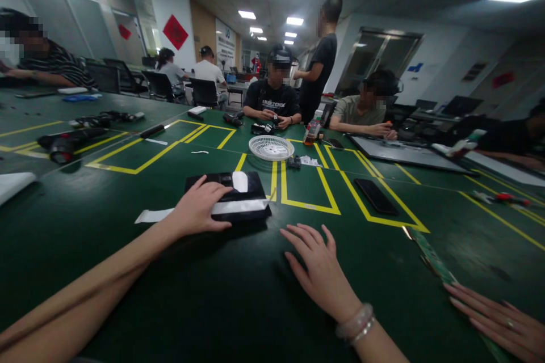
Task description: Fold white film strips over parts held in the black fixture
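The left hand (203, 204) lies over the flat black rectangular package (254, 186) left of the frame's centre, its palm down, fingers stretched across the top and thumb held apart along the near side; it rests on the package rather than closing around it. The right hand (315, 258), lower centre, is open and holds nothing, its fingers spread and pointing up and left; whether it touches the dark green tabletop (255, 300) cannot be told.

Bare tabletop spreads below the package to the bottom of the frame, between the two forearms. A narrow gap separates the package's right end from the right fingertips. Beyond the package stand yellow tape outlines (293, 203) and a round white slatted plastic basket (258, 151), upper centre. A black rectangular phone (376, 196) lies right of centre; lower right, another person's hand (502, 317) touches a long narrow green strip (434, 258).

The package's long axis runs left to right across the frame. A white flat band (244, 205) crosses it roughly lengthwise, its loose end jutting out past the left edge, beneath the forearm. A rounded white patch (240, 181) sits on the far half.
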A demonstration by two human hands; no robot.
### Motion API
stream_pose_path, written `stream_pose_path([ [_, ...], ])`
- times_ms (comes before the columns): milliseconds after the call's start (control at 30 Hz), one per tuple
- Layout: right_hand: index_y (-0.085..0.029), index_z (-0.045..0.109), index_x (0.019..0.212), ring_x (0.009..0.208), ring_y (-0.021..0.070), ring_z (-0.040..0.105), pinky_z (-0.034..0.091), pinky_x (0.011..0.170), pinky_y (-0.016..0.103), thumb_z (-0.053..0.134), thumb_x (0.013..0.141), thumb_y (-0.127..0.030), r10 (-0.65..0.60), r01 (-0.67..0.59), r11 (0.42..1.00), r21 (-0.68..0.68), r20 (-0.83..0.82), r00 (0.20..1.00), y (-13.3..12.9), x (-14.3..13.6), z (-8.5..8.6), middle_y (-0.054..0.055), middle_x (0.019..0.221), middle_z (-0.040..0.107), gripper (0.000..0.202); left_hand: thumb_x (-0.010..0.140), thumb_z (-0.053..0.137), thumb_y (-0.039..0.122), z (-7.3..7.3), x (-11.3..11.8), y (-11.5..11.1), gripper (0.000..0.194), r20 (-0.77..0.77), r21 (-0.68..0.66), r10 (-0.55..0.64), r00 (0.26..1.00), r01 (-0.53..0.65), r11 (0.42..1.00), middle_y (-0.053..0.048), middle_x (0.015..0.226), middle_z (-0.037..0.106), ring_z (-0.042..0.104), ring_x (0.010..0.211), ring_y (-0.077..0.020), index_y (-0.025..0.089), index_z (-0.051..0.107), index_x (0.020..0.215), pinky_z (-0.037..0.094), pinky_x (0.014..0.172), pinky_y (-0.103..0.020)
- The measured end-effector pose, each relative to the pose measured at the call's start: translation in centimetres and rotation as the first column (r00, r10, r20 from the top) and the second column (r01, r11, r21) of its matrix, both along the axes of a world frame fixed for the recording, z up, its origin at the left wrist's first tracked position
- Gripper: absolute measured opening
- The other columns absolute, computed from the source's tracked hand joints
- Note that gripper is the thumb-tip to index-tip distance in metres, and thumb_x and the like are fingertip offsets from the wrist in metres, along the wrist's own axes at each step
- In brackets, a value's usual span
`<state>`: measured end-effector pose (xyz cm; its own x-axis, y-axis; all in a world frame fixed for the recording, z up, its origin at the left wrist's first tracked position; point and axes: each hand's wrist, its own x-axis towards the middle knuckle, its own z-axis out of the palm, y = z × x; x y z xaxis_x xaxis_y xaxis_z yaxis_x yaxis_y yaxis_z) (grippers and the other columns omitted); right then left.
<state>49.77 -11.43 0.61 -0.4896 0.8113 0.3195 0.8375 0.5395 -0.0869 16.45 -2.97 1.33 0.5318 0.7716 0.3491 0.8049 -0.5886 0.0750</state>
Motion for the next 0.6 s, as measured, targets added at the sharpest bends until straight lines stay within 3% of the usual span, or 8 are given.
stream_pose_path([
  [67,-0.032,0.048,0.139,0.132,0.0277,0.048,0.023,0.112,0.064,0.047,0.097,-0.029,-0.002,0.001,1.000,-0.011,-0.006,1.000,0.1,0.1,-0.1,0.006,0.141,0.056,0.042,0.079,0.069,0.060,0.2,-2.8,1.4,0.075,0.021,0.036,0.145,0.989,-0.146,0.989,-0.016,0.130,0.055,0.049,0.123,-0.0356,0.012,0.054,0.135,0.013,0.116,-0.058],
  [167,-0.034,0.049,0.138,0.133,0.0271,0.047,0.022,0.113,0.064,0.047,0.097,-0.029,-0.006,0.006,1.000,-0.016,-0.006,1.000,0.1,0.0,-0.1,0.005,0.141,0.056,0.041,0.080,0.063,0.063,0.1,-7.3,2.8,0.075,0.076,0.088,0.372,0.925,-0.378,0.922,-0.021,0.126,0.058,0.051,0.118,-0.0403,0.006,0.059,0.128,0.010,0.112,-0.063],
  [300,-0.034,0.050,0.137,0.133,0.0265,0.047,0.021,0.113,0.064,0.049,0.096,-0.029,-0.002,0.002,0.999,-0.035,-0.006,1.000,0.1,0.0,-0.2,0.004,0.140,0.057,0.041,0.078,0.053,0.070,-0.9,-13.3,3.1,0.078,0.222,0.155,0.533,0.816,-0.569,0.807,-0.022,0.112,0.064,0.047,0.120,-0.0440,0.003,0.066,0.115,0.007,0.105,-0.063],
  [400,-0.035,0.050,0.137,0.133,0.0261,0.046,0.020,0.113,0.065,0.049,0.096,-0.028,0.004,-0.005,0.998,-0.056,-0.014,1.000,0.1,0.0,-0.3,0.004,0.141,0.056,0.041,0.074,0.053,0.070,-2.2,-17.3,3.0,0.066,0.386,0.277,0.479,0.788,-0.594,0.755,-0.013,0.084,0.070,0.034,0.131,-0.0452,0.009,0.071,0.090,0.004,0.097,-0.060],
  [500,-0.035,0.051,0.135,0.133,0.0266,0.047,0.021,0.113,0.066,0.050,0.096,-0.027,0.009,-0.010,0.998,-0.064,-0.019,1.000,0.1,0.1,-0.3,0.004,0.140,0.057,0.040,0.077,0.052,0.060,-3.2,-19.9,2.9,0.051,0.418,0.378,0.335,0.844,-0.497,0.781,-0.010,0.060,0.064,0.016,0.140,-0.0435,0.013,0.063,0.061,0.005,0.092,-0.060],
  [600,-0.034,0.053,0.134,0.133,0.0272,0.047,0.022,0.112,0.066,0.051,0.095,-0.026,0.013,-0.014,0.998,-0.063,-0.022,1.000,0.0,0.1,-0.3,0.004,0.139,0.058,0.040,0.078,0.052,0.058,-3.7,-20.5,3.0,0.054,0.392,0.399,0.301,0.870,-0.455,0.796,-0.010,0.047,0.056,0.010,0.142,-0.0411,0.013,0.054,0.048,0.006,0.089,-0.059],
])
